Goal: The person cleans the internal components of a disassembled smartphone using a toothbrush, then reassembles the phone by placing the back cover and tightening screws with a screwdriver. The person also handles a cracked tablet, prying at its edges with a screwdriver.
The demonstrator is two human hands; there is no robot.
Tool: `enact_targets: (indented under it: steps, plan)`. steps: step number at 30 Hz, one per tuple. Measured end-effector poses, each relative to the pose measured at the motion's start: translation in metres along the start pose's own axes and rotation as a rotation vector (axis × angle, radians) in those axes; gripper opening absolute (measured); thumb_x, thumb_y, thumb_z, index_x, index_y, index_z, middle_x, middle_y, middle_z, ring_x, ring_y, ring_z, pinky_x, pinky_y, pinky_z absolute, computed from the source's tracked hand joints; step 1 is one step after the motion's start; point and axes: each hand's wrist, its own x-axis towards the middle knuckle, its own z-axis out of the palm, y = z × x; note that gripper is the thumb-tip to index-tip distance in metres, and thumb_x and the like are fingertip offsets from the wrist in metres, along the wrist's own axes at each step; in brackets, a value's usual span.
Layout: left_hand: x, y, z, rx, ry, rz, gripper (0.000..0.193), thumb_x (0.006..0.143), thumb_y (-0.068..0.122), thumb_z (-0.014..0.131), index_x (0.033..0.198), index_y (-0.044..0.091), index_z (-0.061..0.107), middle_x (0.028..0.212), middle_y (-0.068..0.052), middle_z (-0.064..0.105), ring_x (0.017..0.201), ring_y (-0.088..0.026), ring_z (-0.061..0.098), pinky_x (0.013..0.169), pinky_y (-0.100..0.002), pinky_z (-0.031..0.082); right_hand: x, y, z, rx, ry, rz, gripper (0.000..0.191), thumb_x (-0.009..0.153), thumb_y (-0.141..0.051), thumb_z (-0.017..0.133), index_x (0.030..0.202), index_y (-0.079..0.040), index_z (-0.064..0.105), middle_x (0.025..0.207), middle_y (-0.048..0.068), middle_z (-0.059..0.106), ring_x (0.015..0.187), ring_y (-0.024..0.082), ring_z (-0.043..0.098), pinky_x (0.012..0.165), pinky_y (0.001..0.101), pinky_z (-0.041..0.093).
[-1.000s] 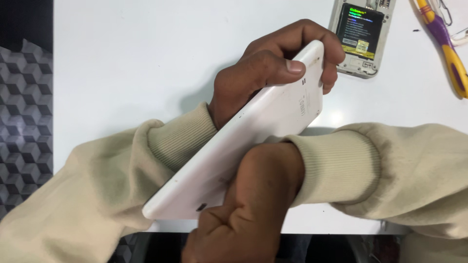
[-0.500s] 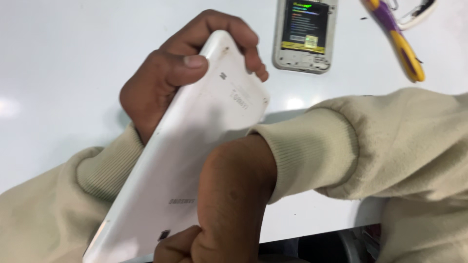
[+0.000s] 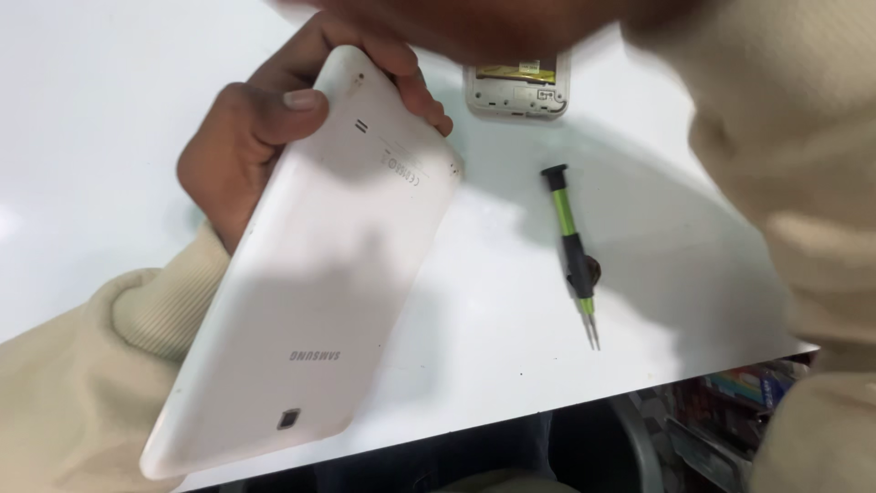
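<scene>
A white tablet (image 3: pixel 328 283) lies tilted with its back up, its lower corner reaching past the table's near edge. My left hand (image 3: pixel 246 146) grips its far end, thumb on the back and fingers curled over the top edge. My right hand (image 3: pixel 474 23) is a dark blur at the top of the view, off the tablet and above a small opened phone (image 3: pixel 516 91); what it holds is unclear. My right arm in a cream sleeve (image 3: pixel 794 164) fills the right side.
A green and black screwdriver (image 3: pixel 570 246) lies on the white table (image 3: pixel 109 110) to the right of the tablet, tip toward me. Below the table's near right corner, colourful boxes (image 3: pixel 739 388) show.
My right hand has let go of the tablet's near end and lifted up and away to the top of the view. The screwdriver it covered now shows. The left hand keeps its grip.
</scene>
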Motion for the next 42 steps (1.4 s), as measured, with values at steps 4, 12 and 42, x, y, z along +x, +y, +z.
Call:
enact_targets:
  steps: [4, 12, 42]
  plan:
    - [0.000, 0.000, -0.008, -0.063, -0.024, 0.007, 0.038, 0.097, 0.024, 0.054, 0.123, -0.003, 0.056, 0.108, -0.016, 0.061, 0.105, -0.026, 0.060, 0.099, -0.039, 0.050, -0.044, -0.030, 0.013, -0.105, 0.153, -0.060, 0.033, 0.098, -0.031, 0.070, 0.074, -0.015, 0.053, 0.067, -0.001, 0.050, 0.056, 0.011, 0.048, 0.044, 0.0291, 0.040]
    - [0.005, -0.011, -0.015, 0.019, -0.064, 0.110, 0.040, 0.098, 0.030, 0.057, 0.124, -0.001, 0.059, 0.102, -0.014, 0.060, 0.101, -0.024, 0.058, 0.093, -0.039, 0.049, -0.048, -0.088, 0.024, 0.205, 0.012, -0.018, 0.035, 0.094, -0.029, 0.074, 0.069, -0.015, 0.055, 0.065, 0.000, 0.054, 0.053, 0.014, 0.052, 0.040, 0.0305, 0.042]
    - [0.007, 0.007, -0.026, 0.866, 0.397, 0.608, 0.064, 0.123, 0.048, 0.032, 0.081, 0.001, 0.045, 0.069, -0.005, 0.047, 0.062, -0.013, 0.043, 0.062, -0.030, 0.036, -0.035, -0.107, 0.051, 0.429, 0.234, 0.340, 0.034, 0.088, 0.007, 0.074, 0.118, -0.009, 0.068, 0.110, 0.015, 0.063, 0.082, 0.021, 0.067, 0.060, 0.0333, 0.054]
